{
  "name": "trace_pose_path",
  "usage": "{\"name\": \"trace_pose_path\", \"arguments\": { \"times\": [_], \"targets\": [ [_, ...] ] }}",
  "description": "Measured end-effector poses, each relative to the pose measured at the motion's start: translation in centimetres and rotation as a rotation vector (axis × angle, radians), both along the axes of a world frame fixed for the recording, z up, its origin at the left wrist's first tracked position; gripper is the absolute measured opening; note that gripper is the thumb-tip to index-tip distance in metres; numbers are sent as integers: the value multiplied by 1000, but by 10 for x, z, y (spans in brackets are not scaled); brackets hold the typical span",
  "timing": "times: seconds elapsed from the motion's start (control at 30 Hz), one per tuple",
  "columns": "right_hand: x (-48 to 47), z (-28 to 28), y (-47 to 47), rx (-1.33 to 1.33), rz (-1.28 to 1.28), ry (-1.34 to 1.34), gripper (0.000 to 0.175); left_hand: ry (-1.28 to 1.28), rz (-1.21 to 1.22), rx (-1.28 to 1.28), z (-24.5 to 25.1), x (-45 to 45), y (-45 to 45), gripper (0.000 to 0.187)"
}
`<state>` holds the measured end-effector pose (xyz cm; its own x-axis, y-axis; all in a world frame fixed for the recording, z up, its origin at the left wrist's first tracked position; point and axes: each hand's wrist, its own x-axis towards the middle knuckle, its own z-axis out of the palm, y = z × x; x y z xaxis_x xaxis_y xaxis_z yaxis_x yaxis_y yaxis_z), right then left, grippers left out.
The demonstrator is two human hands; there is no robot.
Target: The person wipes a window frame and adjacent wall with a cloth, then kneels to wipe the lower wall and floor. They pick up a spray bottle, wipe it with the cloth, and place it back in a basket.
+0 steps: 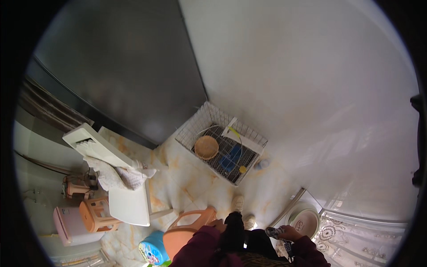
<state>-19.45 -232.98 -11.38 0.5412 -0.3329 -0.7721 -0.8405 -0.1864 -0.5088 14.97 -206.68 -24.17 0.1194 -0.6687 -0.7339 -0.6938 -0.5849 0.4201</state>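
Note:
My right hand (291,233) is closed around a small dark-and-white patterned item (274,232), perhaps a folded cloth. It is beside a round pale basin with a green rim (307,223). At the edge of an orange plastic chair (181,233) is my left hand (218,225); its fingers are partly hidden, so a grip on the chair cannot be made out. On the floor ahead of my feet stands a wire cage (233,177). Inside it are a round wicker basket (206,147), a blue object (231,159) and a small yellow disc (242,169).
To the left is a white chair (129,205) with a pale cloth (113,173) over it. Beyond it stand an orange stool (88,217) and a pink bin (61,225). A blue round container (155,247) is near the orange chair. A lace curtain (357,237) hangs at right.

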Motion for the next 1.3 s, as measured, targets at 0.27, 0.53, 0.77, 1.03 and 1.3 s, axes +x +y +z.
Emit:
{"name": "trace_pose_path", "arguments": {
  "times": [0.27, 0.53, 0.77, 1.03, 1.3],
  "targets": [
    [-15, 39, -18, -219, -42, -150, 61, -110, 291, 113, 58, 15, 62, 40],
    [-41, 128, -132, -441, -1145, -682, 32, -71, 292, -89, 142, 49, -28, 43],
    [-45, 261, -250, -1296, -1606, -1283, 41, 120, 310, -215, 149, 124, -75, 41],
    [214, 278, -367, -2042, -1716, -360, 64, -22, 491, -192, 90, 312, -31, 40],
    [609, 221, -289, -1242, -431, -847, 51, -220, 526, -17, 55, 472, 33, 36]
  ]
}}
